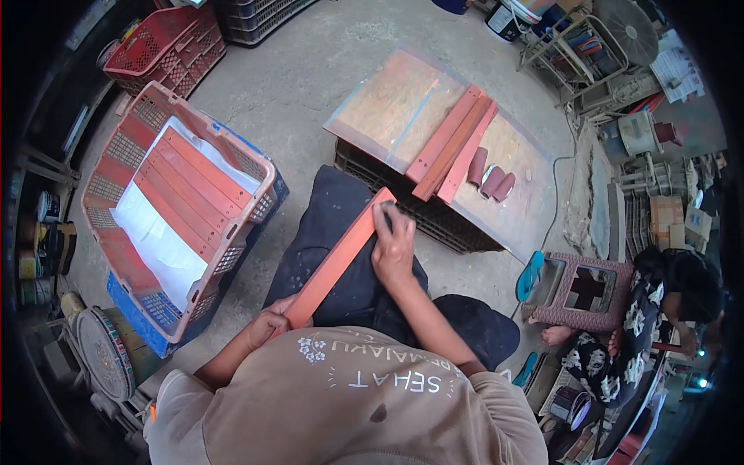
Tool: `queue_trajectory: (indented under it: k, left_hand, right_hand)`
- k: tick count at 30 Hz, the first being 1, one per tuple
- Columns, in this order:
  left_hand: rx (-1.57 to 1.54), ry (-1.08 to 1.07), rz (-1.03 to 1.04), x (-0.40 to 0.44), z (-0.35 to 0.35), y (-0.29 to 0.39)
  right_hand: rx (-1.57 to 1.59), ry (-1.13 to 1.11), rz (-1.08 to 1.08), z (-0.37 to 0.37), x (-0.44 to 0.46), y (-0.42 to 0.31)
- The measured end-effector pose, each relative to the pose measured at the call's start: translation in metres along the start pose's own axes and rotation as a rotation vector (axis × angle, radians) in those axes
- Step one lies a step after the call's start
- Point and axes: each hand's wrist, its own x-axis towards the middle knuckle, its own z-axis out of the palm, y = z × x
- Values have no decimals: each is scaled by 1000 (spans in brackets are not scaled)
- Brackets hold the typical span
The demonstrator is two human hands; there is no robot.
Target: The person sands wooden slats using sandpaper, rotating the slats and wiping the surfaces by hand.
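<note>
A red-painted wooden slat [337, 260] lies slantwise across my lap, its far end pointing away from me. My left hand [271, 319] is closed around its near end, close to my body. Near the far end, my right hand [394, 244] presses bent fingers against the slat. A small dark piece shows at those fingertips, mostly hidden. Beyond my right hand, several similar red slats [457, 143] lie side by side on a wooden board [387, 97]. Beside them on the board are several small brownish-red rolls [492, 177], which look like sandpaper.
At left, a red plastic basket [101, 186] holds white paper [167, 267] and several red slats [194, 194]. The board rests on a dark crate [372, 174]. To the right stand a brown plastic stool [593, 291], a teal sandal [531, 277] and another person [620, 349].
</note>
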Motion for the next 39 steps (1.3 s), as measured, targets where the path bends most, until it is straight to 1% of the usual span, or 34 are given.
queue_trajectory:
  k: [1,3,4,6,10,11,13,15,17,19,20,23,24,27,28,29,31,32,35,39]
  left_hand:
    - [-8,-5,1,1,2,0]
    - [-68,47,-36,1,11,6]
    - [-95,75,-60,-1,15,7]
    - [-29,76,-49,-3,10,3]
    - [-8,62,-66,-1,9,6]
    - [2,67,-74,-1,11,7]
    - [28,78,-95,-1,15,11]
    - [36,40,-83,-2,13,10]
    - [107,38,-95,0,8,10]
    - [235,73,-136,1,12,15]
    - [203,117,-150,-2,23,19]
    - [211,-14,-103,5,20,21]
    - [222,-23,-127,7,32,30]
    - [357,-33,-70,30,67,52]
    - [336,-51,-38,40,73,53]
    - [405,-29,-38,49,80,54]
    - [550,5,-33,65,95,56]
    - [611,8,6,73,99,54]
    - [758,-27,12,88,126,55]
    - [776,-73,-5,102,149,50]
  right_hand:
    - [39,-18,24,2,-7,-2]
    - [-16,10,5,5,-2,8]
    - [-32,-15,24,2,2,11]
    - [-49,-8,29,-5,7,9]
    - [138,-67,-117,-17,-14,-24]
    - [169,-97,-125,-16,-21,-29]
    - [140,-85,-97,-17,-22,-27]
    - [168,10,99,-13,-15,-10]
    - [385,87,385,-17,-3,4]
    - [498,113,463,-14,0,28]
    - [741,104,602,-12,-1,37]
    - [959,142,652,-32,9,32]
    - [999,144,665,-40,12,29]
    - [1034,170,552,-56,11,20]
    - [978,142,553,-63,10,16]
    - [731,150,383,-67,9,18]
    - [567,248,360,-90,13,5]
    - [560,308,358,-98,12,5]
    - [415,430,349,-125,8,4]
    - [350,532,396,-143,-12,23]
